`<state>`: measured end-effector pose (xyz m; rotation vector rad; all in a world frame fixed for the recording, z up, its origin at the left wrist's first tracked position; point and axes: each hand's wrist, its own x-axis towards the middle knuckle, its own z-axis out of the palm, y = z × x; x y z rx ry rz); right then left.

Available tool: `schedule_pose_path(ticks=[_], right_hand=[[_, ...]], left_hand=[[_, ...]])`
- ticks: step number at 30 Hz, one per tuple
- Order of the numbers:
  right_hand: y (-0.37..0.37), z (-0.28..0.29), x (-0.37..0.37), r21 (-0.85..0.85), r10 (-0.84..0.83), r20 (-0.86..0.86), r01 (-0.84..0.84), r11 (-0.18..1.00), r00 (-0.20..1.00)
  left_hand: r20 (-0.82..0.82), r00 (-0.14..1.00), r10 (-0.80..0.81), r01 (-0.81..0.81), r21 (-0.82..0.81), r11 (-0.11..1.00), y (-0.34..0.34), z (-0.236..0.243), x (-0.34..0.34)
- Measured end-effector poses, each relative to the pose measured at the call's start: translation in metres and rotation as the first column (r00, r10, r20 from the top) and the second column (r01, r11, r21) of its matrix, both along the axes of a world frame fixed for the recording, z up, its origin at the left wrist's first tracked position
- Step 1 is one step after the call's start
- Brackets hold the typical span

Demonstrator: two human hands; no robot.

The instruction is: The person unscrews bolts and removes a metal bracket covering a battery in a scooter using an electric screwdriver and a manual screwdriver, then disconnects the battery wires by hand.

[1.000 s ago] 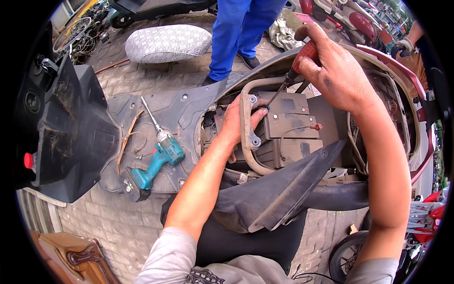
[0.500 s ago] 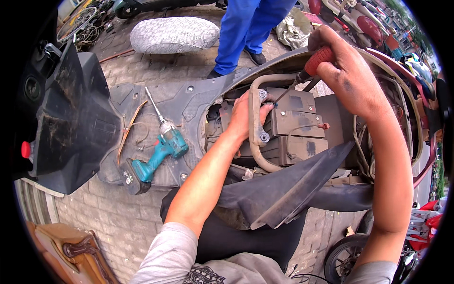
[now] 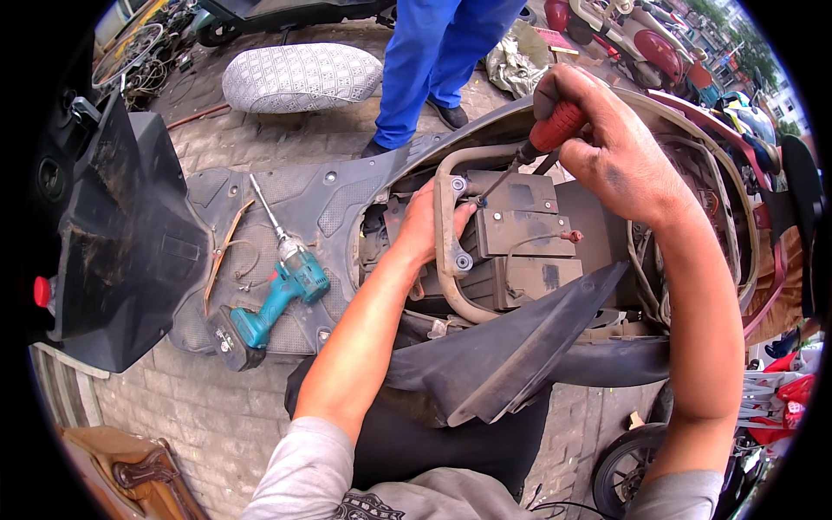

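My right hand (image 3: 617,160) is closed round the red handle of a screwdriver (image 3: 556,127). The shaft slants down to the left, its tip at the front edge of a block of dusty batteries (image 3: 527,232). My left hand (image 3: 419,224) reaches under a metal frame bar (image 3: 446,238); its thumb and fingertips come together beside the tip, on something too small to make out. Some of its fingers are hidden by the bar. A wire with a reddish end lies across the batteries, which sit in the open body of a scooter (image 3: 364,173).
A teal cordless power wrench (image 3: 290,282) lies on the footboard beside a brown strip (image 3: 229,251) and loose small parts. A loose dark panel (image 3: 511,347) slants across the near side. Beyond stand a person in blue trousers (image 3: 416,69) and a patterned seat (image 3: 302,78).
The whole view has shifted slightly, so the scooter appears farther left. Both hands hold nearly the same pose, with the screwdriver tip at the same spot on the batteries.
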<state>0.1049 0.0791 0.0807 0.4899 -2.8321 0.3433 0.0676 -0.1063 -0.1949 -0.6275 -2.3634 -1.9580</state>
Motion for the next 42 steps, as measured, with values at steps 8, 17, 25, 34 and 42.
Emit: schedule_pose_path(ticks=[8, 17, 25, 34, 42], right_hand=[[0.008, -0.001, -0.003, 0.009, -0.028, -0.007, 0.028, 1.000, 1.000], [-0.005, 0.007, 0.006, -0.002, -0.016, -0.057, 0.016, 1.000, 0.998], [-0.014, 0.004, 0.002, -0.048, -0.057, 0.028, 0.058, 0.997, 0.998], [-0.002, 0.003, -0.005, -0.285, -0.053, -0.136, 0.012, 0.958, 0.989], [0.001, 0.010, -0.010, -0.290, -0.107, -0.282, 0.022, 0.957, 0.953]], left_hand=[[0.143, 0.990, 0.006, -0.012, 0.042, 0.999, 0.004, 0.014, 0.005], [0.105, 0.994, 0.012, -0.027, 0.140, 0.990, 0.010, 0.001, 0.001], [-0.262, 0.964, 0.044, -0.081, -0.131, 0.988, 0.000, 0.001, 0.006], [0.209, 0.977, -0.037, -0.001, 0.182, 0.983, -0.012, 0.013, -0.010], [0.641, 0.739, -0.208, -0.540, 0.748, 0.385, -0.067, 0.003, -0.033]])
